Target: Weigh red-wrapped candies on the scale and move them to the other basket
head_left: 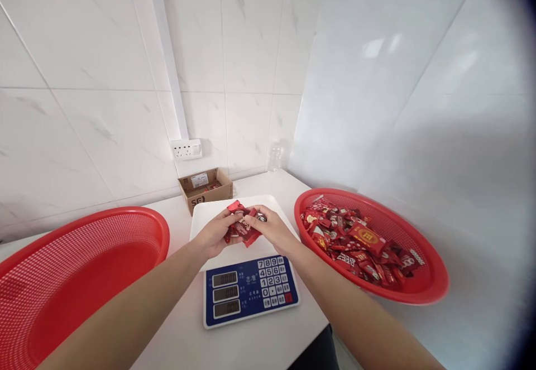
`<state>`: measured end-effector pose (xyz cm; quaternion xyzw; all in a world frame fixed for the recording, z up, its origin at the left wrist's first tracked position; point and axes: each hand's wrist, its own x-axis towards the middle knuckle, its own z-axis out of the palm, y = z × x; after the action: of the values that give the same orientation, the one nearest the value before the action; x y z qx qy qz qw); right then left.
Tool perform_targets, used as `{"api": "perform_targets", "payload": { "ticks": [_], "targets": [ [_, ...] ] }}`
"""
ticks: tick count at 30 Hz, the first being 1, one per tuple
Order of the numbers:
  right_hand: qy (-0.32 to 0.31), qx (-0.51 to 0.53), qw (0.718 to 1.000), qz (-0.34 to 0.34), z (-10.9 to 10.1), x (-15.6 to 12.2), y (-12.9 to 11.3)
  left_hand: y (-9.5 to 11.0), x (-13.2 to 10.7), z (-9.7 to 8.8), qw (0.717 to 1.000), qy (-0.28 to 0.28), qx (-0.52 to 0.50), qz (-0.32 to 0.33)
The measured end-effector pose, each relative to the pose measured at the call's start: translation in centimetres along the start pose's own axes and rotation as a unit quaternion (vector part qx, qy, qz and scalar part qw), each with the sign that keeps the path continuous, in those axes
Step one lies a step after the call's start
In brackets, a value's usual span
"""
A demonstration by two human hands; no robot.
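Just past the scale keypad point(274, 282), your left hand point(215, 235) and right hand point(273, 228) both grip a few red packets point(243, 229) above the white pan point(206, 215). Likely light, soft, slick, maybe crushable: pinch mid-body, gently. More packets fill the basket point(438, 278) on your right; cardboard box point(213, 192) sits behind.

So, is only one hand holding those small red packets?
No, the left hand and the right hand both hold the red packets between them.
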<state>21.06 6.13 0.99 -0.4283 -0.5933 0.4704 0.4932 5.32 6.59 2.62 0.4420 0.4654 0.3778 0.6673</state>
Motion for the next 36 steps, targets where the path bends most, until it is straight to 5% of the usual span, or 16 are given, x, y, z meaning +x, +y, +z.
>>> {"api": "perform_targets", "payload": {
  "ticks": [6, 17, 26, 32, 36],
  "targets": [
    [0.048, -0.008, 0.999, 0.003, 0.2, 0.3, 0.3, -0.3, -0.3, 0.3, 0.999, 0.014, -0.027, -0.022],
    [0.025, -0.060, 0.998, 0.002, 0.4, 0.1, 0.4, -0.5, -0.9, 1.6, 0.998, -0.003, -0.053, -0.035],
    [0.013, 0.019, 0.999, 0.022, 0.9, -0.8, -0.7, -0.4, -1.4, 1.2, 0.999, 0.005, -0.037, -0.021],
    [-0.007, 0.042, 0.999, 0.034, 0.3, -2.2, -1.8, 1.5, -4.2, -1.0, 0.999, 0.053, 0.002, 0.010],
    [0.000, -0.016, 0.999, 0.033, -2.3, -4.1, -2.1, 3.4, -7.9, -4.9, 0.986, 0.142, 0.063, 0.053]
  ]
}}
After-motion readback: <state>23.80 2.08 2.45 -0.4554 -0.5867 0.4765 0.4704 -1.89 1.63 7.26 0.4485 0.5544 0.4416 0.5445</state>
